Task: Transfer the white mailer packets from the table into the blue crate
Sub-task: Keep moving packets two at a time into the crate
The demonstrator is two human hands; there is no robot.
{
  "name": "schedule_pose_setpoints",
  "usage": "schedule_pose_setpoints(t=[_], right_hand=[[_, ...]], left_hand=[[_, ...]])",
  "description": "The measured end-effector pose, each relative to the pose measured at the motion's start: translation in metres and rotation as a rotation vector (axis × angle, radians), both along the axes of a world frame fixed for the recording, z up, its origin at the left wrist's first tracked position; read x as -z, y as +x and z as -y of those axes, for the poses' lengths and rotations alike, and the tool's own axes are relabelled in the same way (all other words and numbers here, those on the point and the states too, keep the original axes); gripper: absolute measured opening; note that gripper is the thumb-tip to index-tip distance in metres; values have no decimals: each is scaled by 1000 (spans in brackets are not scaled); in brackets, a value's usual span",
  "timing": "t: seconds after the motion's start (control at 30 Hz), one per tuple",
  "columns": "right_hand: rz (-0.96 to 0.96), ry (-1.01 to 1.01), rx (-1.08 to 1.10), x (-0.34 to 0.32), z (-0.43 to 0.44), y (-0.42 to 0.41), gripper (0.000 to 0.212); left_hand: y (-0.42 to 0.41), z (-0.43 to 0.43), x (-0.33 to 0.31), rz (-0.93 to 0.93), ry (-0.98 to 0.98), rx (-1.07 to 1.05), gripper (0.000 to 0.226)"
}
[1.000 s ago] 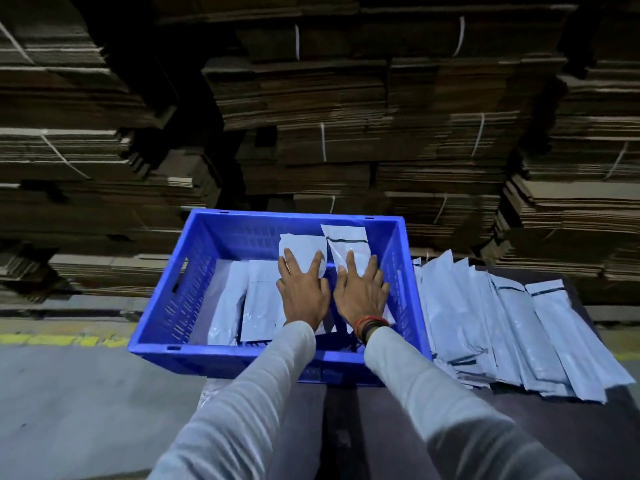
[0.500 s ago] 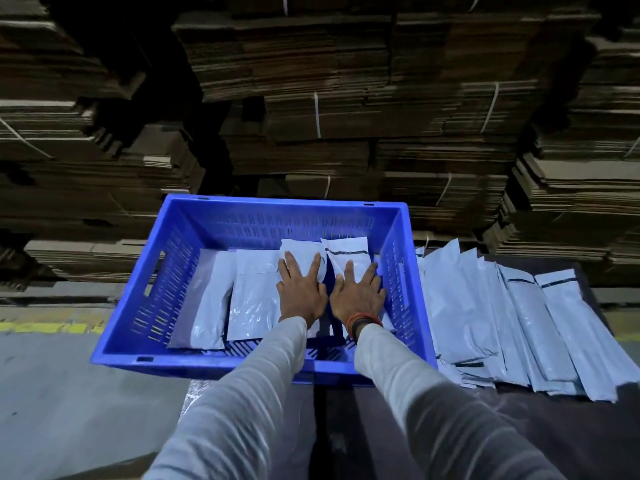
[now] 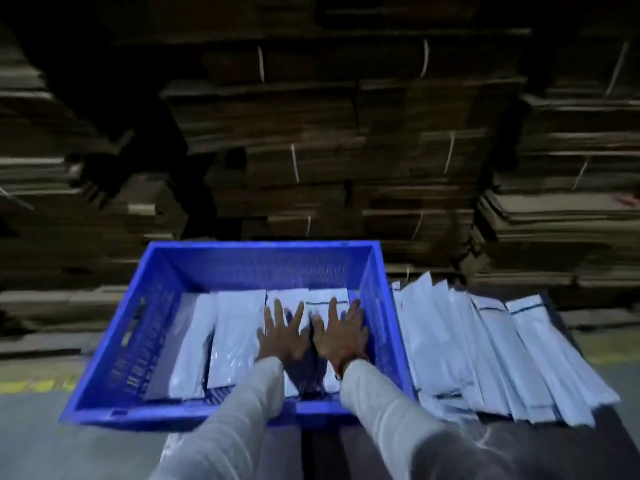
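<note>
1. The blue crate [image 3: 149, 323] sits at your 12 o'clock, with its near rim at the table [image 3: 616, 445] edge. That puts its floor within a short forward reach.
2. The white mailer packets in the crate [image 3: 235, 337] lie flat, side by side, with their long edges running 6 to 12. I judge this layout is chosen so that each layer stays level and later ones can stack on it.
3. The remaining packets [image 3: 485, 351] are fanned out and overlapping on the table at your 2 o'clock, just beside the crate's right wall. This is a large share of the job, so you are in the early to middle part of it.
4. Your left hand [image 3: 282, 336] is palm down with straight, spread fingers, over the packets right of the crate's centre. It grips nothing.
5. Your right hand [image 3: 341, 336] is in the same posture, fully splayed, at 3 o'clock of the left hand and near the right wall. It has nothing in its grasp.
6. The frame is motion-blurred, and a dark shadow lies beneath both palms. I cannot tell whether they are pressing on the packets or hovering just above them.
7. My reading is that the flat palms are there to settle the latest packets, not to pick anything up.
8. Bundled cardboard stacks [image 3: 311, 133] fill the view from 10 to 2 o'clock, behind the crate.
</note>
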State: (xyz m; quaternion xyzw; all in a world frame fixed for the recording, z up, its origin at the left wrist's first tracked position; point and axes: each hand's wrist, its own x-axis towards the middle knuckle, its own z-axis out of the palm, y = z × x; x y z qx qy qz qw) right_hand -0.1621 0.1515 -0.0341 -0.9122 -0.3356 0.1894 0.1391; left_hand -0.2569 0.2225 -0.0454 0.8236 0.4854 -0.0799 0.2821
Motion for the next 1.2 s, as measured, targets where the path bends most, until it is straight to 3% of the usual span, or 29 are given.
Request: schedule_pose_setpoints(t=[0.07,0.43,0.57,0.7,0.87,1.2], right_hand=[[-32,-113,-65,-5,10,1,65],[-146,168,-103,-62,37,27,61],[-11,417,-147,-84,64,50,53],[121,489,-119,-96,106,106,55],[231,435,-1,-74,180,200,56],[194,230,208,-12,317,321,61]], left_hand=[[-6,8,-7,-43,-28,41,59],[32,27,-55,145,263,19,60],[70,55,-82,335,394,40,59],[120,92,-102,461,439,62,58],[191,147,-102,526,461,168,58],[295,269,-50,353,294,292,61]])
